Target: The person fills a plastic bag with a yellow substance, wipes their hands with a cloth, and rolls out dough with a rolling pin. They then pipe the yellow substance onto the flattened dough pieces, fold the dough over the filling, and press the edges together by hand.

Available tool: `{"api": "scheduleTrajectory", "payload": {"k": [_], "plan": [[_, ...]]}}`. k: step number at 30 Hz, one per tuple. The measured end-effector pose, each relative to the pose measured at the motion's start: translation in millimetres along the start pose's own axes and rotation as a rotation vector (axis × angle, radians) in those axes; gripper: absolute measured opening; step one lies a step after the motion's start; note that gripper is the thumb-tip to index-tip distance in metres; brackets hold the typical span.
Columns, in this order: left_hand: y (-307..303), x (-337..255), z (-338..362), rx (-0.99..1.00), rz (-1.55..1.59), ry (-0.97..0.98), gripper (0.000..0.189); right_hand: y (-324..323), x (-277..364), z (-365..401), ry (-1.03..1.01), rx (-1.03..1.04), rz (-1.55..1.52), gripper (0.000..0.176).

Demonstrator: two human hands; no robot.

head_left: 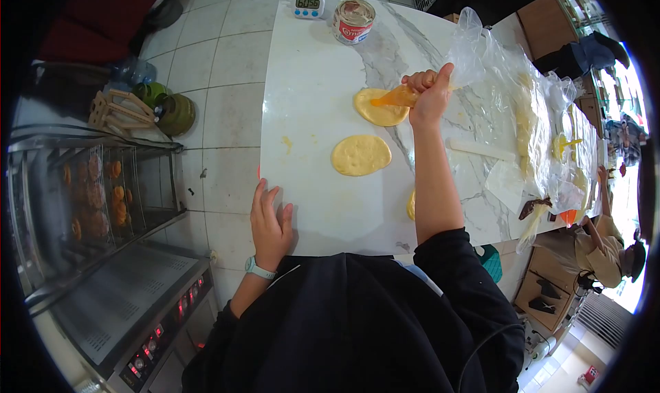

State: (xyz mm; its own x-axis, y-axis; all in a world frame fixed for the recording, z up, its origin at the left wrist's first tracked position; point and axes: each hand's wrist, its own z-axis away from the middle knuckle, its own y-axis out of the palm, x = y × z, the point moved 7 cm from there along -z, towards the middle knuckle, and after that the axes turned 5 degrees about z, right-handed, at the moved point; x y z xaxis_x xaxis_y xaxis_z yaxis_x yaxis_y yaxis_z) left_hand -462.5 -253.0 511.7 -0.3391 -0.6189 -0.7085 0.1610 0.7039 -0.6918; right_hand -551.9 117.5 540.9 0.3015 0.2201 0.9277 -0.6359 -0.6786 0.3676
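My right hand (430, 94) is closed around a clear piping bag (397, 97) with orange filling, its loose end rising past my fist. The bag's tip is over a flattened dough piece (375, 117), where orange filling shows on top. Nearer to me lies a second flat dough piece (361, 155) with small dents in it. My right forearm partly hides a third dough piece (411, 205). At the left edge of the table (316, 214), my left hand (270, 218) rests with its fingers apart and nothing in it.
A timer (309, 7) and an opened can (354, 22) stand at the far edge. On the right are a white rod (481, 149) and plastic sheeting (533, 118) over pale dough. An oven (137, 310) and a rack (96, 194) stand left. Another person (598, 249) is at far right.
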Motion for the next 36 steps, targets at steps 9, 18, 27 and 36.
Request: {"api": "scheduleTrajectory", "payload": {"k": [9,18,27,36], "plan": [[0.9,-3.3,-2.4,0.011,-0.006,0.026,0.038,-7.8,4.2,1.6,-0.043,-0.088,-0.086,0.06],[1.8,-3.8,-2.7,0.011,-0.027,0.029,0.038,-21.4,10.6,-3.2,-0.075,-0.134,-0.066,0.056],[2.3,-3.9,-2.3,0.015,-0.027,0.031,0.038,-35.1,12.8,-5.2,-0.067,-0.196,-0.036,0.052],[2.6,-3.1,-2.3,0.0,-0.036,0.033,0.039,-37.3,11.5,-4.5,-0.083,-0.152,0.002,0.051]]}}
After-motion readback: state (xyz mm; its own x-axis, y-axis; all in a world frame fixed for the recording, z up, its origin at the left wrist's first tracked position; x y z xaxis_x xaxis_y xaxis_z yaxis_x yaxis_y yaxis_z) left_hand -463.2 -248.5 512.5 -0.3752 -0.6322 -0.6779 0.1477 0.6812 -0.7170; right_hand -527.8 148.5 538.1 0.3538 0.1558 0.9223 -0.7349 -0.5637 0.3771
